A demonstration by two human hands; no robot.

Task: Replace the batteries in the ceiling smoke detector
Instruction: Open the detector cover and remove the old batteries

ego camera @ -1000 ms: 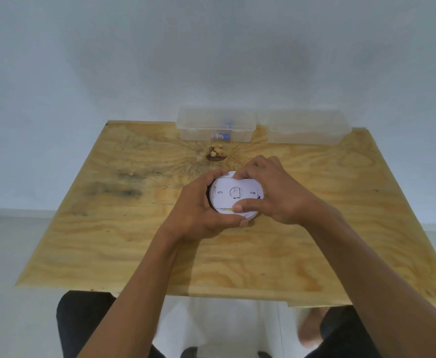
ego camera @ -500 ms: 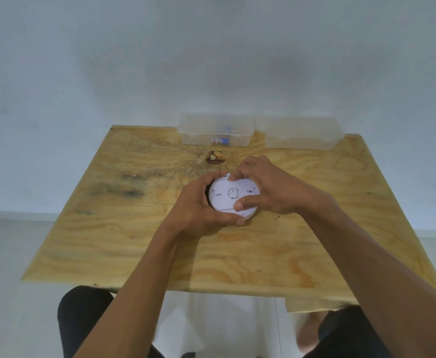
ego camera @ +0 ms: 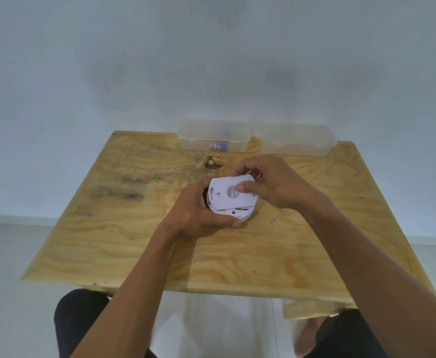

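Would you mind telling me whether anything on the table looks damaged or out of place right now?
The detector's white cover sits askew, lifted by the right hand while the left hand holds the base, so its insides show at the near edge. The table has a dark chipped knot near the boxes.

I see a plain pale wall [ego camera: 211, 60] filling the top of my view. It looks soft grey-blue, with a faint darker patch. A wooden surface [ego camera: 139, 244] made of light plywood stands against the wall. It has swirly grain, some dark smudges and a brown knot [ego camera: 213, 162]. Below the wall runs a white strip, then a pale floor [ego camera: 10, 293].
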